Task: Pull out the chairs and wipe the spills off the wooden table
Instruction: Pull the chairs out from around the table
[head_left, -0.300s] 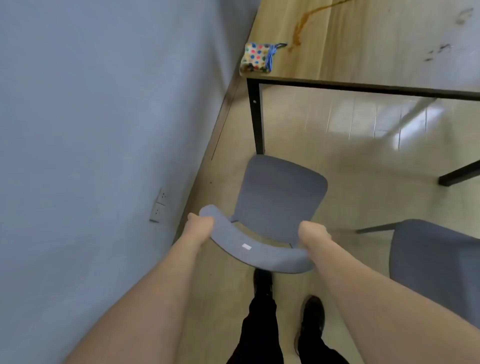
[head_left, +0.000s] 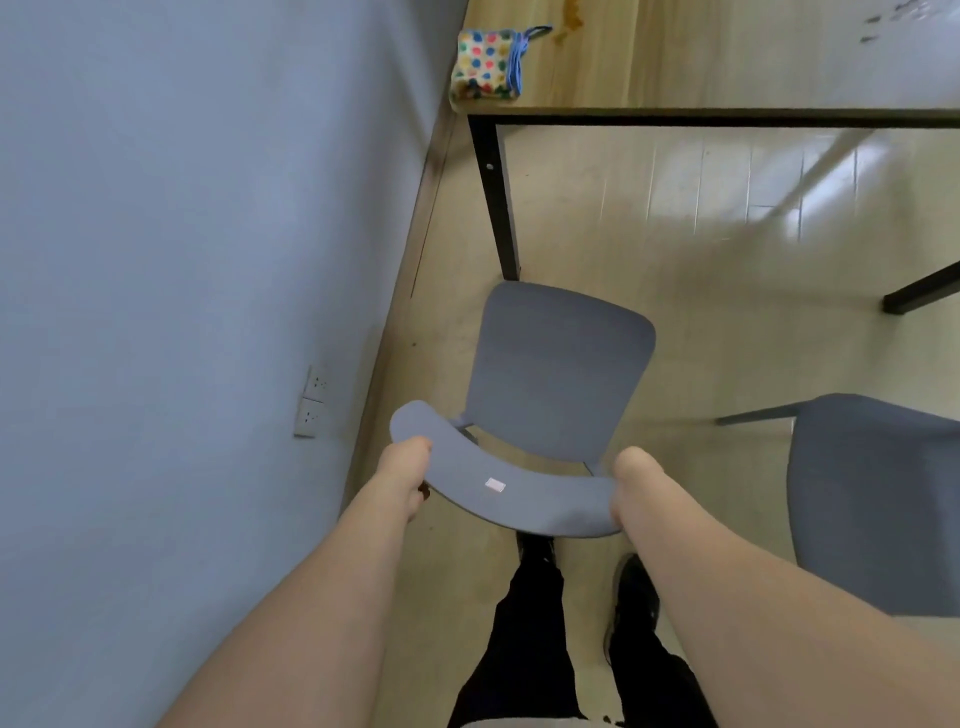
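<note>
Chair (head_left: 558, 374) sits clear of the table (head_left: 727, 57), near the wall; my left hand (head_left: 402, 470) and right hand (head_left: 636, 480) grip its backrest ends for even pulling. Cloth (head_left: 485, 65) waits on the table corner.

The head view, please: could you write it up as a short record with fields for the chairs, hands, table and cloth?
chair held: grey plastic chair, clear of the table
left hand: grip on backrest's left end
right hand: grip on backrest's right end
second chair: grey chair at right, untouched
table: wooden table, orange-brown spill unwiped
cloth: polka-dot folded cloth on table corner
</note>
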